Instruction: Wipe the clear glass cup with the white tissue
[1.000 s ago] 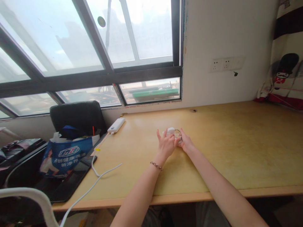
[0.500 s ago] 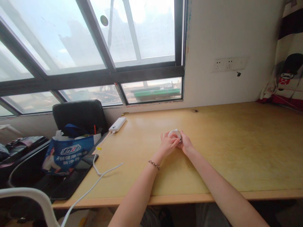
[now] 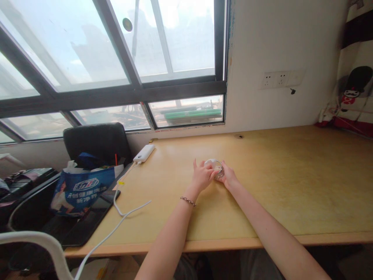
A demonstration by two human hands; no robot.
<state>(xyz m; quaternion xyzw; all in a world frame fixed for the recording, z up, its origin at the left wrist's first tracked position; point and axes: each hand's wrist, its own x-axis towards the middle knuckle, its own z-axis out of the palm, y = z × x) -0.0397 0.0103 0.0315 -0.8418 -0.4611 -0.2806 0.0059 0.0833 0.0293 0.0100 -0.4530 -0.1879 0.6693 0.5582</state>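
A clear round bowl (image 3: 220, 173) is sitting between left hand (image 3: 201, 175) and right hand (image 3: 229, 177).
The right is gripping its right side; the left is resting on white cloth (image 3: 209, 161) at its left, whether pinching it I cannot tell.

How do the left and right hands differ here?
The left hand is at the left of the shiny round object, one finger sticking up; the right hand holds its right side. A bracelet circles the left hand's wrist; the right hand's wrist shows none. Both hands meet at one object.
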